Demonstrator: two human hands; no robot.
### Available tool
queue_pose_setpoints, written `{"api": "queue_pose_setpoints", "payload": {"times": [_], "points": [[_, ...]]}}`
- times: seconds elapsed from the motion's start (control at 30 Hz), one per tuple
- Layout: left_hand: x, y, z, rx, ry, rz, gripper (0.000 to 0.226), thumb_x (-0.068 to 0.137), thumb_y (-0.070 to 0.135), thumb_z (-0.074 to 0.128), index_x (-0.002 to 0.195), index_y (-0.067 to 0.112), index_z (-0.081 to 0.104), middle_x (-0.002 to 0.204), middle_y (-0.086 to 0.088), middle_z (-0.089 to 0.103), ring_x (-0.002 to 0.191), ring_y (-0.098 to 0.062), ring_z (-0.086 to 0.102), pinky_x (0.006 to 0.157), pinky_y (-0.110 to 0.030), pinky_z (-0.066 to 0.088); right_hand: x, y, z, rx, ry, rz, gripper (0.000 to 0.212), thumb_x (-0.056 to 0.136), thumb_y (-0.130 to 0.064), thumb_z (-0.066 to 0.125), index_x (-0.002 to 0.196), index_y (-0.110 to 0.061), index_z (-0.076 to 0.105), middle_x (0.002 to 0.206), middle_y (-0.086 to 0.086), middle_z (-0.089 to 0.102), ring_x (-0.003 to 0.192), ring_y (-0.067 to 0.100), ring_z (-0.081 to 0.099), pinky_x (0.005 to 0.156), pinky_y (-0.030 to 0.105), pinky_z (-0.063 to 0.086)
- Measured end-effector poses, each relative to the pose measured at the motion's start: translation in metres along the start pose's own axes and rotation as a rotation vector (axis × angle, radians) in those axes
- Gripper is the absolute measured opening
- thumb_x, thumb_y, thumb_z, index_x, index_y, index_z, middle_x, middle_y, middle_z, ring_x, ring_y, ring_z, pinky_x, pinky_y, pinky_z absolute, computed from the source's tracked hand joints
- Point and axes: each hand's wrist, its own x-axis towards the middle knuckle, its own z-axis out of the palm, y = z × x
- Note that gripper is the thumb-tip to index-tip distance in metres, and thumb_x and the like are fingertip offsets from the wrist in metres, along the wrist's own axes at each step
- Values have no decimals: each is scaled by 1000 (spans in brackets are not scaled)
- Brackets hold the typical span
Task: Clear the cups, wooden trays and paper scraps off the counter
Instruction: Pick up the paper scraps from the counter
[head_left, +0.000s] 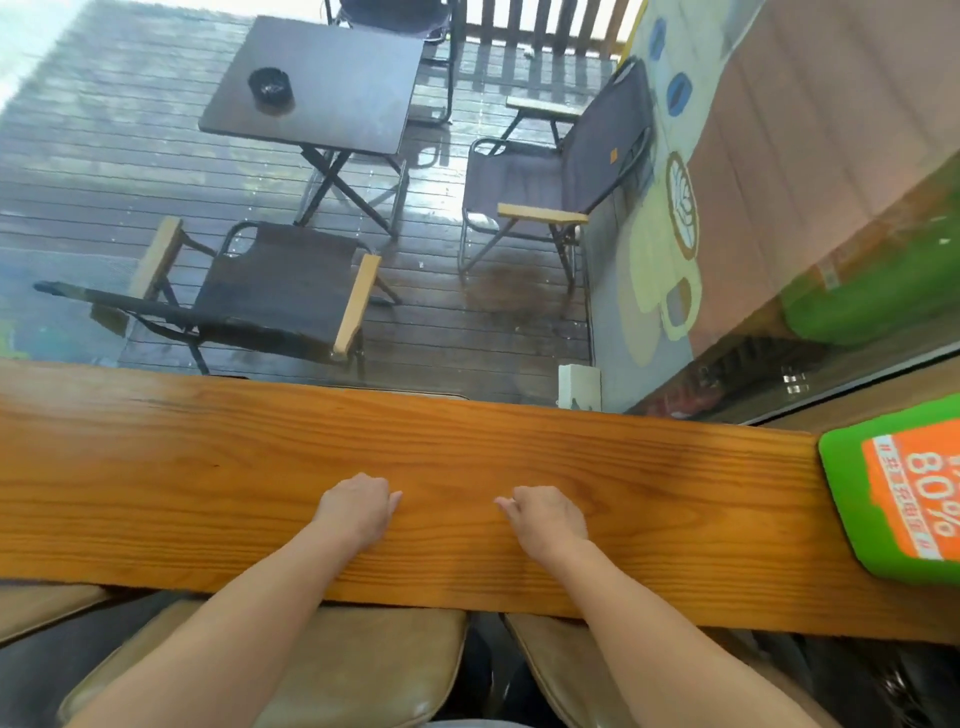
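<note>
A long orange-brown wooden counter (208, 467) runs across the view in front of a window. My left hand (356, 506) and my right hand (545, 514) rest on it side by side, knuckles up, fingers curled under, holding nothing. No cups, wooden trays or paper scraps show on the visible part of the counter.
A green sign with an orange "80%" label (904, 499) lies at the counter's right end. Two padded stools (363, 660) stand under the near edge. Through the glass are a wet deck, a dark table with an ashtray (270, 88) and folding chairs (280, 291).
</note>
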Motion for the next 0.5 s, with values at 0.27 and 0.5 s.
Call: {"api": "queue_pose_setpoints", "payload": {"times": [0.27,0.5], "points": [[-5,115,-26,229,-221,209,21,94,6,46,111,14,56,104,-4,57,90,-24,57,70,-32,47,-67,90,-23,347,138,222,28,101,-29,42,74,-19,40,75,3,49,62,20,44,51,33,32],[-58,265,-21,305,-79,442,20,93,6,41,99,17,56,92,-3,58,81,-26,58,61,-34,48,-134,212,-27,313,249,289,15,97,-19,45,95,-13,59,97,11,63,84,30,58,61,34,40]]}}
